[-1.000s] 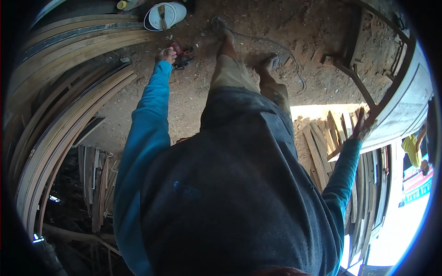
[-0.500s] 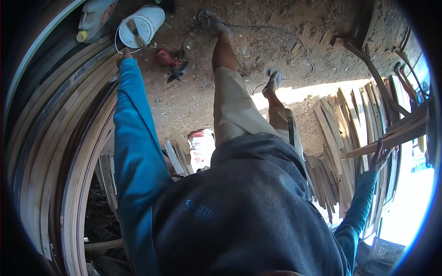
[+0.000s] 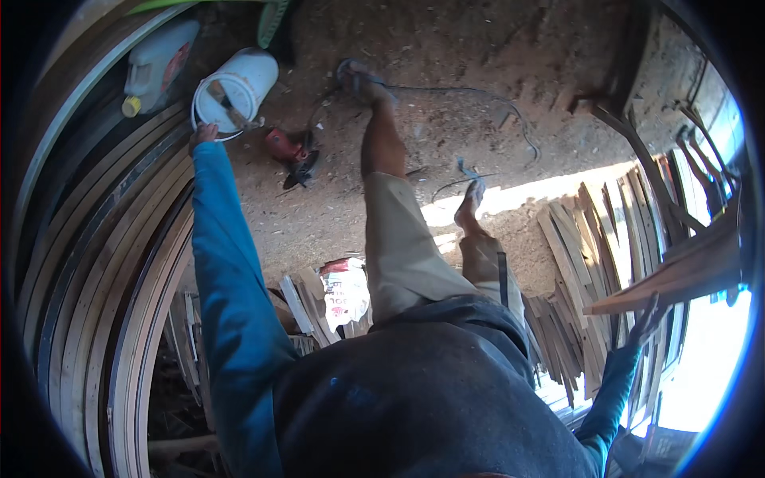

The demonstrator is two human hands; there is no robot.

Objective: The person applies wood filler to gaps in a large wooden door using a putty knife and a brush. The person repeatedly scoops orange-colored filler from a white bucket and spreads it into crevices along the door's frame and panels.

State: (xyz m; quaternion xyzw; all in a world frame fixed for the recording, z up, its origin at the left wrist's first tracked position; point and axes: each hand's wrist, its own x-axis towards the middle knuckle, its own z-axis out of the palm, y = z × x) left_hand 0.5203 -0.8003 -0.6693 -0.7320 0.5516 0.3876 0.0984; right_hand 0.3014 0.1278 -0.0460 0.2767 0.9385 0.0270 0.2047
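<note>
At the upper left, my left hand [image 3: 204, 135] is closed around the wire handle of a white bucket [image 3: 261, 73], by its rim. The bucket is tilted, its mouth toward me, and a wooden-looking piece [image 3: 237, 116] shows in it. My left arm is stretched out straight. Out to the right, my right hand [image 3: 649, 320] has its fingers extended just under a wooden board [image 3: 661, 279]; whether they touch it I cannot tell. Nothing shows in that hand.
Long boards [image 3: 88, 295] are stacked along the left, beside a jug with a yellow cap [image 3: 159, 64]. A red power tool [image 3: 288, 151] lies on the dirt floor, a cord [image 3: 454, 89] running past my foot. Wood offcuts [image 3: 578, 247] lean at the right; a printed sack [image 3: 346, 295] sits near my leg.
The view has shifted, and a green edge now shows at the top. My left hand keeps its hold on the bucket handle. My right hand appears lower, and the board looks broader.
</note>
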